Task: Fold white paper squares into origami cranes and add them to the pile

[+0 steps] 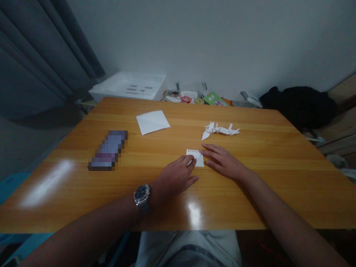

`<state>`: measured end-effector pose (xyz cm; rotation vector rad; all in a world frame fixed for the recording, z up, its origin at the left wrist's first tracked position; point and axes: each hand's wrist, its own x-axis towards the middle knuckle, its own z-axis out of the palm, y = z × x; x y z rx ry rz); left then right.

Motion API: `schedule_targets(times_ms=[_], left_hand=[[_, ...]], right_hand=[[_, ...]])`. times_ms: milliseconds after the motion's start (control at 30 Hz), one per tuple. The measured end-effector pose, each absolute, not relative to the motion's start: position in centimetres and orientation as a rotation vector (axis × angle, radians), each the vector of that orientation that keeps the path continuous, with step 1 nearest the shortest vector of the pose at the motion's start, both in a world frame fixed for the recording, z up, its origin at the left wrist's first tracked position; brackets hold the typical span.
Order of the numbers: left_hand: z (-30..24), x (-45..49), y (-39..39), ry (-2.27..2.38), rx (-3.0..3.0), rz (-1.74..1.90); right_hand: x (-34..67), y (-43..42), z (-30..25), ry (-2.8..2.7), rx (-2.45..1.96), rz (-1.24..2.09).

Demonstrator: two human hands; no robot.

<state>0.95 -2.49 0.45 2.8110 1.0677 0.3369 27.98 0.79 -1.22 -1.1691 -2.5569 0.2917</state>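
A small folded piece of white paper [195, 157] lies on the wooden table [250, 193] in front of me. My left hand [175, 178], with a watch on its wrist, has its fingers curled and a fingertip pressing the paper's left edge. My right hand [222, 161] lies flat with fingers stretched out, fingertips on the paper's right edge. Neither hand lifts the paper.
A larger white sheet [152, 122] lies further back on the left. Folded white paper shapes [219, 130] sit back right of the hands. A blurred-out flat object [108, 150] lies at left. A white bin [130, 86], clutter and a dark bag [300, 104] stand behind the table.
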Motion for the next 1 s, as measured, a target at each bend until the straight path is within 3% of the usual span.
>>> schedule_targets(times_ms=[1000], left_hand=[[0.9, -0.1, -1.7, 0.997, 2.731, 0.413]], right_hand=[[27.7, 0.4, -0.9, -2.638, -1.151, 0.216]])
